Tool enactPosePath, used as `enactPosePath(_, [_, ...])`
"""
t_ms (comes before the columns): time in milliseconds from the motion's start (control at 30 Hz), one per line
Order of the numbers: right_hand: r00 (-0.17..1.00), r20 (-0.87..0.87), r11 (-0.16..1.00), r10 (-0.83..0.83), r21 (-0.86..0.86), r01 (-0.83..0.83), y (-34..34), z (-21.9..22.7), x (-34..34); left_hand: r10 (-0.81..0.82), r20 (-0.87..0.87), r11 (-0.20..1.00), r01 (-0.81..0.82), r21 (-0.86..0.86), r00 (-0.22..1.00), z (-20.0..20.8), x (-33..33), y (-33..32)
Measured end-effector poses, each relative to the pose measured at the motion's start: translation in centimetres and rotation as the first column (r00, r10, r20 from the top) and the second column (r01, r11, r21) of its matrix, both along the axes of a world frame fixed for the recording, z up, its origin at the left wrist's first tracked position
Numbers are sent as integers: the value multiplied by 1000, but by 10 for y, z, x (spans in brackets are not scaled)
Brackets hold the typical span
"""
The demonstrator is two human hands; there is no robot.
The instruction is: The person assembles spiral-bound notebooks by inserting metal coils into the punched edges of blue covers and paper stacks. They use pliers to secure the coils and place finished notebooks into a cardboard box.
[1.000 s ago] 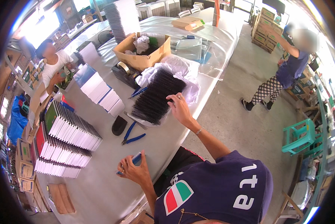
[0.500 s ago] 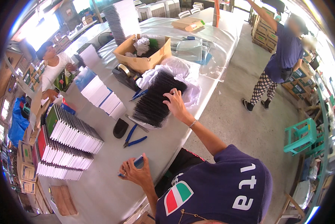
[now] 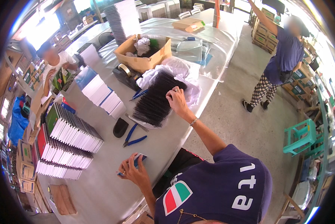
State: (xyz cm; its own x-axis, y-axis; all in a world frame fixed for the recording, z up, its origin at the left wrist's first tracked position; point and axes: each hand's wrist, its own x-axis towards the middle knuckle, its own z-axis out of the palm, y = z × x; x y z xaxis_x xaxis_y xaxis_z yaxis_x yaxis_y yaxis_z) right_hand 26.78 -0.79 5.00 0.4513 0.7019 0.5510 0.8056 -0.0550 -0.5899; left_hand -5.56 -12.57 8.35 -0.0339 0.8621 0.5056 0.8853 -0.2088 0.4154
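My left hand (image 3: 135, 171) is closed around a thin blue-covered booklet (image 3: 140, 158) near the table's front edge; the fingers hide much of it. My right hand (image 3: 178, 100) is at the right side of a heap of black spiral binding coils (image 3: 154, 99), its fingertips drawn together on a coil. White plastic wrapping (image 3: 191, 80) lies under and behind the heap. Between my hands are blue-handled pliers (image 3: 134, 139), a dark rounded pad (image 3: 120, 127) and a loose coil (image 3: 137, 122).
Stacks of spiral-bound notebooks (image 3: 68, 140) stand on the left, with white booklets (image 3: 102, 96) beyond them. A cardboard box (image 3: 143, 61) and a tape dispenser (image 3: 126, 76) sit farther back. One co-worker (image 3: 59, 63) is across the table; another person (image 3: 283, 59) stands in the right aisle near green stools (image 3: 301, 136).
My right hand has shifted slightly right on the coil heap, and its fingers have come closer together. My left hand has tilted the booklet a little. The co-worker at left has raised a hand.
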Motion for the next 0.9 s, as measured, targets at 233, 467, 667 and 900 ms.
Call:
enactPosePath(233, [990,133,994,47,-105,-33,-11,7,-11,-15,-4,1000,15,-6,1000,1,-2,-2])
enactPosePath(467, [979,-191,997,72,16,-70,-10,25,3,-20,55,1000,19,17,998,-1,-1,-2])
enactPosePath(667, [792,-562,963,238,244,-116,-5,39,-1,-17,70,999,15,38,997,2,1,-3])
enactPosePath(900, [62,-764,715,643,568,-408,-28,75,-16,-23,59,998,19,62,998,0,-1,1])
